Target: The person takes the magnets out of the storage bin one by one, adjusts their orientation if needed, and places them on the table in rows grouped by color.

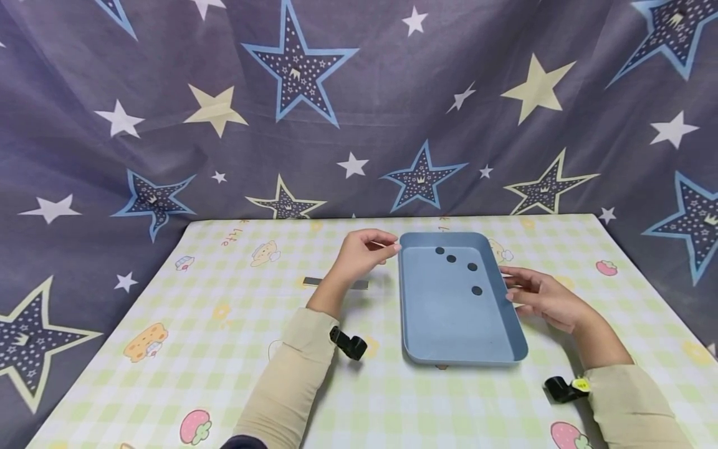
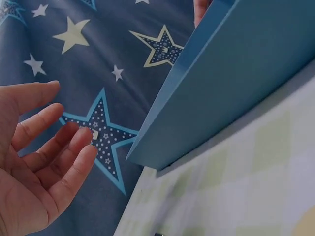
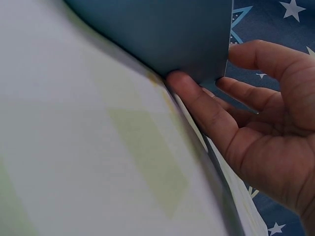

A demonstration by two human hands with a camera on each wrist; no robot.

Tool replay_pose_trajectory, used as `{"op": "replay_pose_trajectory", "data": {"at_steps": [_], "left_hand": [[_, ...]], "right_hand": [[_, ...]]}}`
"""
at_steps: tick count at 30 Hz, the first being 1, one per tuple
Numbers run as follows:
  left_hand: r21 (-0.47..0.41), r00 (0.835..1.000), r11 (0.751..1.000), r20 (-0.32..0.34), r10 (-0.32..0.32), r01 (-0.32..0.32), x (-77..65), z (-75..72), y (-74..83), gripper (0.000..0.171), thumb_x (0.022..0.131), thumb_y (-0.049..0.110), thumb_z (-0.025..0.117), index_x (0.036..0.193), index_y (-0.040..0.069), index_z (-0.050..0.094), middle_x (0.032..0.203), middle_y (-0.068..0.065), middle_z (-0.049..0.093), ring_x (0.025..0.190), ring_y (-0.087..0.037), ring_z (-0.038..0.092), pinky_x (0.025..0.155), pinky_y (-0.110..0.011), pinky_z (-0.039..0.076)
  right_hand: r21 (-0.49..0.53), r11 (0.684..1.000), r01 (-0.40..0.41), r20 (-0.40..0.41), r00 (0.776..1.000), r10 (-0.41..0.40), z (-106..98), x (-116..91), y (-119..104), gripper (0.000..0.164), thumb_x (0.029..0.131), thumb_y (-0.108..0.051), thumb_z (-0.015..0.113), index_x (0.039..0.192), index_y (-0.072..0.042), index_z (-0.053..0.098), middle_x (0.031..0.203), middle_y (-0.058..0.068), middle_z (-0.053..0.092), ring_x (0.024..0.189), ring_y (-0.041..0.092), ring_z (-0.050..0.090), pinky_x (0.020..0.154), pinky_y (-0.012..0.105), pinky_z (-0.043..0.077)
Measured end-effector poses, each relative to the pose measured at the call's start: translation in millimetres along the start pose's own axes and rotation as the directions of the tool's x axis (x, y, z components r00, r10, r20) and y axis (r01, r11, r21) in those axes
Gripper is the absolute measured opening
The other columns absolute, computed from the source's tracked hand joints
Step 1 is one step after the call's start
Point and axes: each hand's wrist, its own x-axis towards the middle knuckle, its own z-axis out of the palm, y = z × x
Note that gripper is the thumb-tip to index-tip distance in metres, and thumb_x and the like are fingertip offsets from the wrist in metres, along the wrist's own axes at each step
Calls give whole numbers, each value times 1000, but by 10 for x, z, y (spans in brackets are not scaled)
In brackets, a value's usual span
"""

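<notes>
A shallow blue rectangular tray [image 1: 457,324] rests on the table, with several small black discs [image 1: 451,259] scattered over its far half. My left hand [image 1: 367,252] is beside the tray's far left corner. In the left wrist view that hand's fingers bend loosely and hold nothing, with a gap between them and the tray's wall [image 2: 216,98]. On the other side, my right hand [image 1: 544,298] has its fingertips at the outer face of the right wall. Seen from the right wrist, the thumb [image 3: 189,91] lies low against that wall and the other fingertips are near its edge.
A flat dark strip [image 1: 359,284] lies on the table, partly hidden behind the left forearm. A checked cloth with cartoon prints [image 1: 224,374] covers the table. Behind it hangs a dark star-patterned curtain [image 1: 359,125].
</notes>
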Motion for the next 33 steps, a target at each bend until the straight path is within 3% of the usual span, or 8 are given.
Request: {"op": "replay_pose_trajectory", "data": {"at_steps": [7,13,27,33], "left_hand": [[3,999,1000,51,-7,6,96,94,33,24,87,17,75,107,4,73,100,-8,70,84,-18,68,71,-33,58],[-18,996,1000,90,-20,21,176,191,96,24,88,16,75,109,4,72,101,-8,68,85,-19,66,80,-49,55],[-15,991,999,130,-40,42,351,408,200,26,87,14,75,112,6,72,103,-6,69,90,-17,66,73,-32,58],[-15,990,997,127,-68,70,404,485,182,26,87,13,75,112,6,72,103,-7,69,90,-16,65,71,-29,57]], "right_hand": [[7,1000,-5,-4,1000,5,0,12,1,69,97,-8,61,151,9,20,144,37,31,103,9,60,80,34,56],[7,1000,-9,-4,1000,9,2,12,-1,70,97,-7,60,151,8,20,143,36,31,102,10,60,80,34,56],[-2,1000,1,-3,1000,-1,-14,-10,2,68,97,-8,59,150,8,21,143,35,32,103,9,60,78,33,56],[-4,1000,10,-3,1000,-10,-5,-4,-3,67,97,-7,59,150,9,22,137,28,41,101,12,60,76,32,57]]}}
